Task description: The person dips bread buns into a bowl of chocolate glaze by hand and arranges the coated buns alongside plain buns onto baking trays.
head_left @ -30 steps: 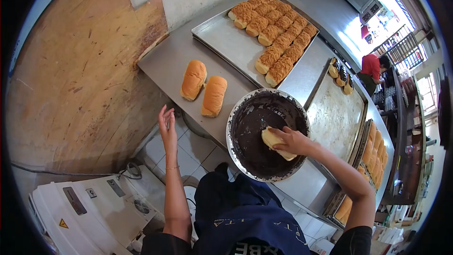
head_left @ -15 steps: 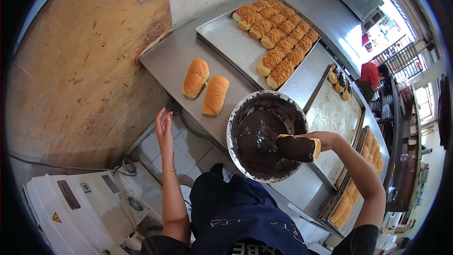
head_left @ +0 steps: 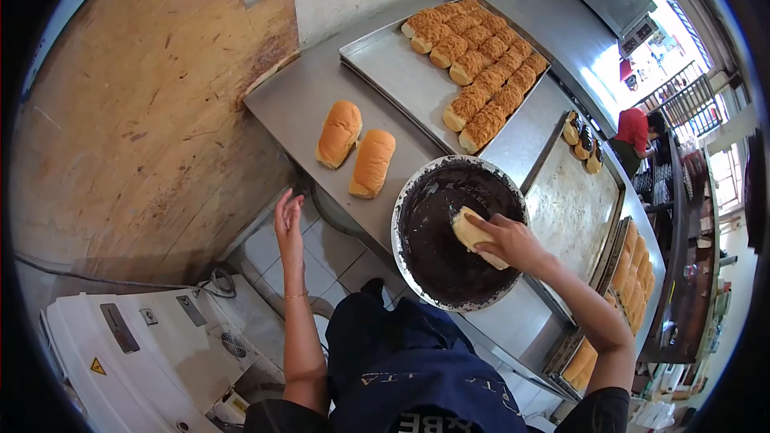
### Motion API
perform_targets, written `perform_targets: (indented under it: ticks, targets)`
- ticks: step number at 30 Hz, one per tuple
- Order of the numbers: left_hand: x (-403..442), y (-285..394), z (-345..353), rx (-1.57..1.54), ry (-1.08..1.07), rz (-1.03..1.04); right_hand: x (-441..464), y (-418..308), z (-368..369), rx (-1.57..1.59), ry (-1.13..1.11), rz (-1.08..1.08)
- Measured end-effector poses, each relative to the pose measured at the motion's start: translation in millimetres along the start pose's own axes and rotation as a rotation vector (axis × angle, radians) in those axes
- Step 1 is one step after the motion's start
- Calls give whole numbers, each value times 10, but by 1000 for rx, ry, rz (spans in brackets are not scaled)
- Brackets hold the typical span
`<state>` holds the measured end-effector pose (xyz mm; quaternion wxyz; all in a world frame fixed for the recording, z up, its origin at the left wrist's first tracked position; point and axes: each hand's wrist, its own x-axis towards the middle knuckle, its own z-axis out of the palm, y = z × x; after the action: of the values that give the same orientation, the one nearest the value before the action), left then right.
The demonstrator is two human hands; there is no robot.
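Note:
My right hand (head_left: 516, 242) grips a bread roll (head_left: 473, 232), its pale underside up and its lower face against the dark chocolate (head_left: 437, 261) in a round metal bowl (head_left: 399, 228). The bowl stands at the near edge of the steel table (head_left: 297, 120). Left of the bowl, my left hand (head_left: 289, 220) hangs in the air past the table's edge, fingers apart and nothing in them. Two plain golden rolls (head_left: 338, 134) (head_left: 372, 163) lie side by side on the table, left of the bowl.
Behind the bowl, a tray (head_left: 377, 80) holds several crumb-topped rolls (head_left: 481, 72). Another tray (head_left: 573, 200) carries chocolate-topped rolls (head_left: 583, 144) at its far end. Plain rolls (head_left: 631, 273) fill trays at the right. A person in red (head_left: 633, 130) bends over farther back. A white machine (head_left: 144, 353) stands lower left.
Half a second ago the roll was lifted at the bowl's right side with its chocolate-coated face showing. Now it is turned over and back down in the chocolate. My left hand has barely moved.

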<state>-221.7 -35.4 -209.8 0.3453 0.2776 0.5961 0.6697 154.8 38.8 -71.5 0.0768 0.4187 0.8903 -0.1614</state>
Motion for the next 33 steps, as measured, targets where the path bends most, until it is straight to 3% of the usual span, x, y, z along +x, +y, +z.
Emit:
perform_targets:
  ticks: [5, 8, 9, 11, 12, 15, 18, 21, 24, 26, 27, 30, 33]
  targets:
    - [10, -13, 30, -18, -26, 0, 132, -44, 212, -191, 23, -51]
    - [4, 6, 26, -19, -30, -8, 182, -65, 97, -33, -348, -67]
    - [3, 11, 30, -21, -31, -11, 184, 1, 97, -33, -347, -64]
    - [-2, 10, 26, -24, -34, -16, 157, 201, 108, 623, -477, -42]
    - [-6, 12, 18, -27, -35, -22, 136, 250, 80, 742, -524, 46]
    - [-25, 4, 11, -29, -42, -23, -56, 331, 9, 1418, -510, 529]
    - [-17, -24, 1, -39, -49, -29, -183, 477, 116, 1634, -379, 710]
    - [-13, 0, 21, -54, -62, -22, -245, 651, 323, 1827, -442, 557]
    - [-26, 34, 45, -43, -67, -41, -239, 585, 321, 1980, -473, 645]
    - [-30, 27, 52, -39, -71, -46, -200, 290, 114, 1685, -208, 675]
    - [-35, 29, 54, -35, -72, -50, -157, 277, 108, 1509, -191, 483]
    - [-59, 39, 72, -35, -79, -52, -94, 10, -48, 354, 51, 155]
    - [-88, 50, 92, -32, -84, -84, -88, -175, 99, -14, 194, 54]
